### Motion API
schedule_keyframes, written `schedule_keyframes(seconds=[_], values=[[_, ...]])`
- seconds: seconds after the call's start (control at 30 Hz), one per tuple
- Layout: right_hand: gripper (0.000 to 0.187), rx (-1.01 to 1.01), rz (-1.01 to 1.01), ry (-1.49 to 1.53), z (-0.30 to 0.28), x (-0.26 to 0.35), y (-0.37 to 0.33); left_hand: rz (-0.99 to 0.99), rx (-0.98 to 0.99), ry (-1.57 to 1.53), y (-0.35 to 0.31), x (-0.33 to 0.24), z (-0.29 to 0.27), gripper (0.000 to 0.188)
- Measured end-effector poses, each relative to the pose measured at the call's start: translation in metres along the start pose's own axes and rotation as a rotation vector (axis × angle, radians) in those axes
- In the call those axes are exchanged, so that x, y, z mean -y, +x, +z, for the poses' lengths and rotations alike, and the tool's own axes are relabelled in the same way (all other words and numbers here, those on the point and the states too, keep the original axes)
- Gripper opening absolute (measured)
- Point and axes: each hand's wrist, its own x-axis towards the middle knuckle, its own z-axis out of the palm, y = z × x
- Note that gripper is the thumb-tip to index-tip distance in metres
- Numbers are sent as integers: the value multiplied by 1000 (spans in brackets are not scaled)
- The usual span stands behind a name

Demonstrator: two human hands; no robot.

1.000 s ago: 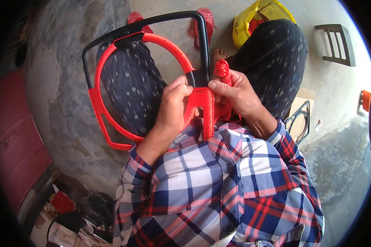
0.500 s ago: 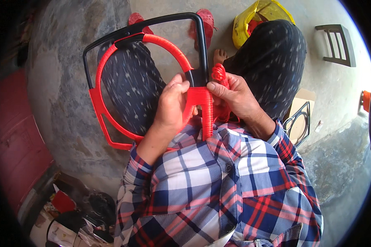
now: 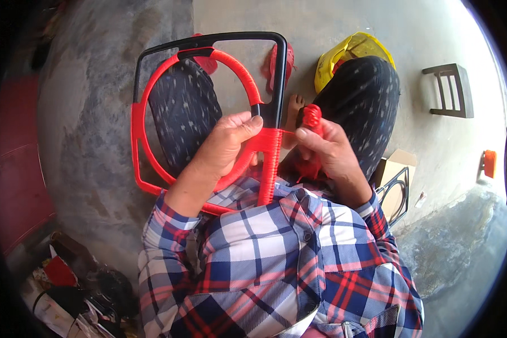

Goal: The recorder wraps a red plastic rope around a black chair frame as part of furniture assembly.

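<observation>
A black frame (image 3: 219, 37) with a ring inside it rests across my lap, tilted up at its far side. Red cord is wound tightly round much of the ring and the frame's near part, while the far bar and two short ring sections show bare black. My left hand (image 3: 224, 142) is closed on the frame where ring and side bar join, thumb on top. Just right of the frame, my right hand (image 3: 333, 151) grips a bundle of red cord (image 3: 311, 117). A short strand runs taut from the wrapped bar to the right hand's fingertips. Loose cord hangs below that hand.
Beyond my right knee stands a yellow bag (image 3: 352, 50) with red stuff inside. A small dark stool (image 3: 453, 90) is at the right, and another black frame (image 3: 397, 194) leans by cardboard. Red slippers (image 3: 276, 66) lie ahead. Clutter (image 3: 81, 287) fills the lower left.
My right hand has moved away from the frame to the right with the cord bundle, so a strand now spans the gap. The left hand keeps its hold. The whole view has shifted slightly.
</observation>
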Motion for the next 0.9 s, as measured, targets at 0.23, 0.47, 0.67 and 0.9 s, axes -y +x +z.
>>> schedule_keyframes(seconds=[0.23,0.47,0.67,0.9], values=[[20,-315,-441,42,-35,66,6,-29,167,-95,3,-11,-17,15],[20,-115,-811,-1171,27,77,42,553,-153,-16,10,10,-14,34],[45,217,-940,-1653,56,50,72,684,-280,180,15,15,-7,35],[15,117,-474,-721,35,97,36,283,-175,61,22,17,-17,35]])
